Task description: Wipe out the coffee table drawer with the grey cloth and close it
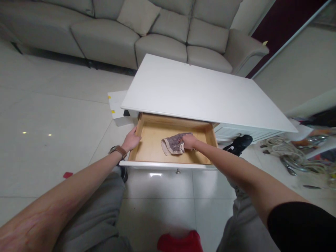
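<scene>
A wooden drawer (149, 147) with a white front and a small metal knob (177, 171) is pulled out from a white table (199, 91). My left hand (132, 140) is closed over the drawer's left side wall, with a brown-strapped watch (118, 151) on that wrist. Inside the drawer, my right hand (189, 141) is closed on a folded cloth (173, 144), purplish grey with a pale border. The cloth lies over the drawer's bottom, and the fingertips of my right hand are partly hidden in it.
Behind the table stands a grey sofa (105, 38) with a beige cushion (139, 15). A white box (118, 105) sits by the table's left end. On the floor are a red object (180, 241), a small red piece (68, 174) and coiled cords (301, 157). My black shoe (240, 144) is beside the drawer.
</scene>
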Tool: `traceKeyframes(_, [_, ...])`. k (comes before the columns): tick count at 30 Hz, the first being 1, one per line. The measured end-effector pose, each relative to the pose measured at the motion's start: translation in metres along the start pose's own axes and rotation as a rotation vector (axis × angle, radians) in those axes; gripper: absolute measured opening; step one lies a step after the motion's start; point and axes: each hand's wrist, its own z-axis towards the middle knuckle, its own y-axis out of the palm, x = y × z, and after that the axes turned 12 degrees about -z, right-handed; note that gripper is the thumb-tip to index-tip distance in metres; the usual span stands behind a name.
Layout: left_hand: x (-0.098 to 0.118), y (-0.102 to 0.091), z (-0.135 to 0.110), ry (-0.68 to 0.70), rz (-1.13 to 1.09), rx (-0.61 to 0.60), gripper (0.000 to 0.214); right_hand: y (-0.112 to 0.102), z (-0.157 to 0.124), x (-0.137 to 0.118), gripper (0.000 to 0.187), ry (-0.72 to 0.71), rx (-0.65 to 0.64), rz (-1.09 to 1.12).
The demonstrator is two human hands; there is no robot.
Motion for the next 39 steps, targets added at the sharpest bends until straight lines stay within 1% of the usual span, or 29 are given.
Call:
traceKeyframes(3, [0.002, -0.001, -0.001, -0.009, -0.022, -0.008, 0.081, -0.011, 0.023, -0.012, 0.051, 0.022, 0.059, 0.020])
traceKeyframes(7, [-0.001, -0.001, 0.000, -0.004, -0.046, -0.003, 0.081, -0.024, 0.050, -0.038, 0.076, -0.010, 0.158, 0.029])
traceKeyframes(9, [-0.002, 0.000, 0.001, 0.004, -0.042, -0.001, 0.078, -0.029, 0.059, -0.054, 0.080, -0.018, 0.195, 0.045])
traceKeyframes(11, [-0.003, 0.001, 0.001, 0.015, -0.042, 0.001, 0.075, -0.034, 0.064, -0.071, 0.080, -0.057, 0.210, 0.055])
traceKeyframes(13, [-0.004, 0.001, 0.002, 0.032, -0.036, 0.006, 0.072, -0.039, 0.064, -0.090, 0.075, -0.149, 0.229, 0.038])
traceKeyframes(17, [-0.004, 0.002, 0.003, 0.064, -0.023, 0.015, 0.071, -0.046, 0.052, -0.130, 0.062, -0.419, 0.328, -0.084])
traceKeyframes(19, [-0.004, 0.003, 0.003, 0.059, -0.015, 0.018, 0.071, -0.049, 0.044, -0.142, 0.054, -0.553, 0.376, -0.149])
traceKeyframes(21, [-0.003, 0.002, 0.003, 0.049, 0.003, 0.018, 0.072, -0.049, 0.038, -0.143, 0.048, -0.658, 0.383, -0.192])
traceKeyframes(23, [-0.002, 0.002, 0.002, 0.048, 0.013, 0.010, 0.072, -0.046, 0.034, -0.135, 0.044, -0.717, 0.369, -0.211])
traceKeyframes(25, [-0.003, 0.001, 0.002, 0.045, 0.013, 0.004, 0.073, -0.039, 0.030, -0.119, 0.044, -0.741, 0.358, -0.200])
traceKeyframes(27, [-0.004, 0.001, 0.003, 0.045, 0.010, 0.000, 0.073, -0.026, 0.024, -0.098, 0.046, -0.732, 0.346, -0.152])
traceKeyframes(29, [-0.005, 0.001, 0.003, 0.041, 0.009, -0.002, 0.072, -0.011, 0.016, -0.072, 0.050, -0.671, 0.324, -0.084])
traceKeyframes(30, [-0.005, 0.001, 0.004, 0.037, 0.009, -0.003, 0.072, -0.002, 0.011, -0.056, 0.052, -0.614, 0.310, -0.052])
traceKeyframes(32, [-0.005, 0.000, 0.004, 0.021, 0.009, -0.004, 0.072, 0.016, 0.001, -0.020, 0.052, -0.444, 0.277, -0.006])
traceKeyframes(34, [-0.004, 0.000, 0.004, 0.013, 0.002, -0.003, 0.073, 0.032, -0.011, 0.018, 0.052, -0.219, 0.223, -0.002])
traceKeyframes(36, [-0.005, 0.001, 0.004, 0.015, -0.003, -0.002, 0.073, 0.043, -0.023, 0.055, 0.048, -0.010, 0.143, -0.031])
traceKeyframes(38, [-0.006, 0.001, 0.005, 0.015, 0.006, 0.002, 0.073, 0.044, -0.037, 0.084, 0.045, 0.071, 0.105, -0.060])
traceKeyframes(39, [-0.006, 0.001, 0.005, 0.015, 0.015, 0.006, 0.073, 0.041, -0.044, 0.095, 0.045, 0.072, 0.127, -0.069])
